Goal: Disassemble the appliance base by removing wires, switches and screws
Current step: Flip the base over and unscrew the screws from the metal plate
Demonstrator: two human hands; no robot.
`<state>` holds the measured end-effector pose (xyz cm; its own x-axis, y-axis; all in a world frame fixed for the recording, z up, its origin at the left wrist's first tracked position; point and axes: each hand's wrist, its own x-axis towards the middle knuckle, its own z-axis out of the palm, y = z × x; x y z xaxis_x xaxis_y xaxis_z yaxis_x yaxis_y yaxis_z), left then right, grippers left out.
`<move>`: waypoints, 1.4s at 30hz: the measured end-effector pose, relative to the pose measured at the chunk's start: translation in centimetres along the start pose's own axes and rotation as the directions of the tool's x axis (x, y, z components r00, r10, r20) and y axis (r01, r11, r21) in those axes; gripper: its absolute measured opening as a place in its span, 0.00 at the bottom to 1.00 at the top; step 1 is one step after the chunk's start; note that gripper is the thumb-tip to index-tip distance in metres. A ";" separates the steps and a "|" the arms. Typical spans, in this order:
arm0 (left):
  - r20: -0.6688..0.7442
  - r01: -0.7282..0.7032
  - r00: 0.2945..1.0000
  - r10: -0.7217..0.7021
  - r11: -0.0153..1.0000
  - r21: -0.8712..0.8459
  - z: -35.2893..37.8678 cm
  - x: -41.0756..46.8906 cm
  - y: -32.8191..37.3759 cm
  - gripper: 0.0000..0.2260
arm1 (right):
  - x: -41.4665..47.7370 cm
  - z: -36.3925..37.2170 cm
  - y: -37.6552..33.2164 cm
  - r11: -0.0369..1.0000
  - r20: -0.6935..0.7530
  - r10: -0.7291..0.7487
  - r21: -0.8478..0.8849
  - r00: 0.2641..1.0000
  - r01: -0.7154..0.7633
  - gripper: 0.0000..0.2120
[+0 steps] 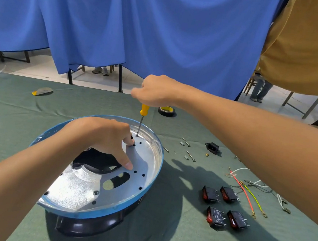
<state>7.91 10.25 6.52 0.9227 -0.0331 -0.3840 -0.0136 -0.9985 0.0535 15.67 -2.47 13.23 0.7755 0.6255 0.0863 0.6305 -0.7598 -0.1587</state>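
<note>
Yellow-handled screwdriver [144, 109] stood on a screw [137, 136] in the appliance base [92, 214], right hand [155, 92] curled round its handle, left hand [108, 140] pressing bent fingertips down, apparently steadying the base.

The round base [78, 190] — shiny metal pan, blue rim, black foot — sits on the green table [15, 123], a yellow screwdriver [140, 121] upright in it. Right of it lie four black switches [216, 218], loose screws [190, 156] and coloured wires [245, 191].
</note>
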 end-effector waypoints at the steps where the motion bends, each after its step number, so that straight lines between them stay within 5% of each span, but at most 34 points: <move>1: 0.001 -0.002 1.000 0.002 1.000 0.000 0.0 0.0 0.0 0.38 | -0.1 0.0 0.0 1.000 -0.013 0.015 -0.019 1.000 -0.015 0.18; 4: -0.001 -0.002 1.000 0.002 1.000 0.000 0.0 0.0 0.0 0.39 | 0.4 0.2 0.2 1.000 0.019 -0.005 -0.019 1.000 0.005 0.11; 8: -0.003 -0.002 1.000 0.002 1.000 0.003 0.0 0.0 0.0 0.39 | 0.3 0.2 0.1 1.000 0.013 0.012 -0.002 1.000 -0.012 0.22; 12: -0.007 0.000 1.000 0.000 1.000 0.006 0.0 0.0 0.0 0.39 | 0.4 0.0 0.1 1.000 0.038 -0.007 0.010 0.999 0.006 0.11; 16: -0.010 0.004 1.000 -0.004 1.000 0.001 0.0 0.0 0.0 0.40 | 0.2 -0.1 0.0 0.999 0.019 0.001 -0.036 1.000 0.000 0.21; 20: -0.003 0.010 1.000 -0.010 1.000 -0.008 0.0 -0.1 0.1 0.39 | 0.6 0.0 0.0 1.000 0.014 -0.023 -0.004 1.000 0.023 0.12; 25: -0.007 0.004 1.000 -0.004 1.000 -0.010 0.0 -0.1 0.1 0.39 | 0.3 0.0 0.0 0.999 -0.007 0.002 -0.051 1.000 -0.003 0.19; 28: -0.009 0.004 1.000 -0.004 1.000 -0.002 0.0 0.0 0.0 0.39 | 0.4 0.0 -0.1 0.999 0.041 -0.016 -0.027 0.999 0.017 0.08; 32: -0.010 0.000 1.000 0.000 1.000 -0.004 0.1 -0.1 0.0 0.38 | 0.2 0.0 0.0 0.997 -0.026 0.009 -0.075 1.000 -0.011 0.18; 42: -0.011 -0.019 1.000 0.019 1.000 0.004 0.0 -0.2 0.0 0.38 | 0.5 0.4 -0.1 0.999 -0.049 0.021 -0.032 0.999 -0.023 0.14</move>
<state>7.72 10.24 6.60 0.9264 -0.0515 -0.3729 -0.0326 -0.9979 0.0568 15.97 -1.97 12.87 0.7894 0.5997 0.1313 0.6134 -0.7791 -0.1293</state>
